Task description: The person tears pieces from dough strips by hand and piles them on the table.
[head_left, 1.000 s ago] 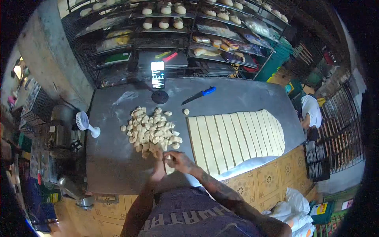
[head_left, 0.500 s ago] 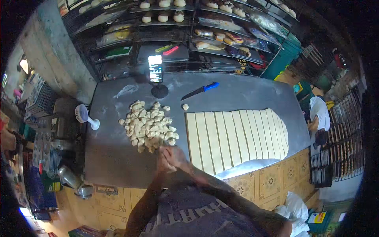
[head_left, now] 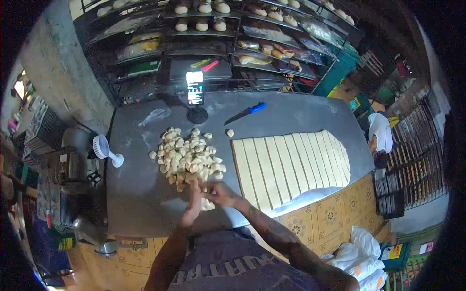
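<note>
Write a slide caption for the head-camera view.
Left hand and right hand close together by heaped dough pieces and a dough sheet in strips.

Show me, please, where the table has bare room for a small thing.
The table is bare front left, between fan, pile and left hand; also far right, beyond the strips, right of the knife. Crowded: around the right hand, between pile and strips.

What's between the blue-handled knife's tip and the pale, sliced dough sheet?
One small pale dough lump, near the sheet's upper-left corner, in the head view.
</note>
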`<state>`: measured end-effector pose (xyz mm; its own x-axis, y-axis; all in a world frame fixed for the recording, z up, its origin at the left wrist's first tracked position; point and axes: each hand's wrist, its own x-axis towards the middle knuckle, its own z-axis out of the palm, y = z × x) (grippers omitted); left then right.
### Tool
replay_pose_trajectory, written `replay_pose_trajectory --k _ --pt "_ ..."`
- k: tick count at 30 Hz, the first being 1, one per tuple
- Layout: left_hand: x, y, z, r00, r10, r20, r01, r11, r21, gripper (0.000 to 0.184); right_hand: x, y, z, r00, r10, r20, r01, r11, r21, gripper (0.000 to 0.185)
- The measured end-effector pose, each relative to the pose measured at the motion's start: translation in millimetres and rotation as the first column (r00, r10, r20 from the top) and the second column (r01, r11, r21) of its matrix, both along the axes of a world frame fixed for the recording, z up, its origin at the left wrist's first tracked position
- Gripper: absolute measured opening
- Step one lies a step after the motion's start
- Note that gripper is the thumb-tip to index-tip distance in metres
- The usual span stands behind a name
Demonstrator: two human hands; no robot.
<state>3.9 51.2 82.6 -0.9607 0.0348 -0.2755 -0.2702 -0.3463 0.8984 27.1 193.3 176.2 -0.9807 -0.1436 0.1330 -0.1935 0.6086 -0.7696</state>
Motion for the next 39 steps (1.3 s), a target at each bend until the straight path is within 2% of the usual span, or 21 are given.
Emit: replay_pose_trajectory --k 1,4,5,9,10,12,13,15,16,17,18,20,22,23,24,25,29,31,32,36,39 --pt "7.0 0.3 4.5 1.0 0.005 0.012 -0.005 1.0 -0.005 0.058 11.2 -0.2 -2.7 0.943 0.203 0.264 -0.176 0.977 -0.122 0.047" --pt "9.8 4.0 51.4 0.67 -0.177 0.721 0.436 0.88 -0.188 0.056 15.3 12.1 -19.7 0.982 0.056 0.178 -0.027 0.986 -0.164 0.037" --pt "14.6 2.4 5.1 0.667 -0.168 0.726 0.434 0.879 -0.196 0.056 21.3 15.4 -21.9 0.989 -0.034 0.145 0.061 0.98 -0.191 0.033" --pt "40.2 12.6 -153.1 0.793 -0.57 0.214 0.607 0.768 -0.204 0.054 33.3 33.1 -13.5 0.894 -0.04 0.446 0.041 0.999 0.006 0.037" --pt "49.0 24.8 -188.3 0.856 -0.508 0.1 0.49 0.733 -0.472 0.051 34.7 34.8 -18.8 0.893 -0.031 0.448 0.035 0.999 -0.001 0.037" --pt "48.3 9.9 -254.7 0.876 -0.45 -0.174 0.099 0.521 -0.848 0.046 33.6 34.7 -42.0 0.981 -0.024 0.191 0.0 0.992 0.126 0.042" --pt "53.2 15.0 -200.5 0.877 -0.451 -0.164 0.105 0.514 -0.852 0.046 37.2 31.0 -45.8 0.998 -0.013 0.062 0.001 0.982 0.188 0.045" --pt "58.7 42.0 -86.1 0.855 -0.261 -0.448 0.152 0.952 -0.264 0.041 27.6 27.4 -44.4 0.992 -0.02 0.125 -0.001 0.987 0.161 0.045" --pt "55.6 49.9 -22.2 0.848 -0.098 -0.521 0.181 0.977 0.111 0.04 18.4 26.4 -38.5 0.983 -0.026 0.184 0.0 0.99 0.139 0.045" --pt "58.6 37.2 -105.1 0.846 -0.096 -0.525 0.181 0.977 0.113 0.04 10.7 25.7 -32.1 0.97 -0.032 0.241 0.003 0.993 0.119 0.045" --pt "40.6 26.3 -177.2 0.838 -0.269 -0.476 0.115 0.938 -0.327 0.041 4.2 25.3 -29.2 0.971 -0.038 0.236 0.009 0.993 0.121 0.045" --pt "-6.4 9.6 -299.5 0.851 -0.485 -0.201 -0.031 0.336 -0.941 0.046 -10.2 23.6 -29.6 0.938 -0.03 0.344 0.035 0.999 -0.011 0.041" --pt "1.2 9.7 -164.1 0.764 -0.642 -0.058 0.153 0.267 -0.951 0.049 -14.3 13.1 -87.5 0.917 -0.033 0.397 0.065 0.995 -0.069 0.04" --pt "21.9 -8.4 -85.1 0.647 -0.759 0.078 0.313 0.17 -0.934 0.052 -29.8 25.4 -133.4 0.981 -0.15 -0.127 0.178 0.951 0.252 0.037" --pt "20.4 0.3 11.5 0.493 -0.845 0.209 0.452 0.043 -0.891 0.055 -46.9 30.7 -150.2 0.785 -0.063 -0.616 0.413 0.795 0.445 0.035" --pt "23.1 -7.5 30.9 0.482 -0.849 0.216 0.456 0.033 -0.889 0.055 -45.2 30.2 -169.1 0.787 -0.076 -0.613 0.421 0.792 0.442 0.035" --pt "11.1 -23.6 65.5 0.803 -0.595 0.04 0.522 0.668 -0.531 0.057 -24.9 24.5 -29.5 0.953 -0.057 -0.297 0.149 0.943 0.296 0.064" --pt "3.5 -18.0 69.3 0.916 -0.399 0.042 0.396 0.886 -0.24 0.059 1.8 4.6 16.9 0.98 0.076 0.183 -0.034 0.975 -0.22 0.059" --pt "5.2 -16.3 67.7 0.951 -0.299 0.079 0.305 0.948 -0.089 0.06 5.4 3.5 12.1 0.979 0.076 0.187 -0.034 0.975 -0.219 0.059" --pt "10.6 -12.3 0.4 0.84 -0.338 0.425 0.307 0.941 0.14 0.077 16.6 5.0 -7.9 0.966 0.218 0.136 -0.184 0.956 -0.227 0.049" --pt "27.7 2.2 3.7 0.795 -0.516 0.318 0.509 0.854 0.111 0.077 28.0 12.0 -12.9 0.969 -0.042 0.244 0.067 0.993 -0.092 0.041"
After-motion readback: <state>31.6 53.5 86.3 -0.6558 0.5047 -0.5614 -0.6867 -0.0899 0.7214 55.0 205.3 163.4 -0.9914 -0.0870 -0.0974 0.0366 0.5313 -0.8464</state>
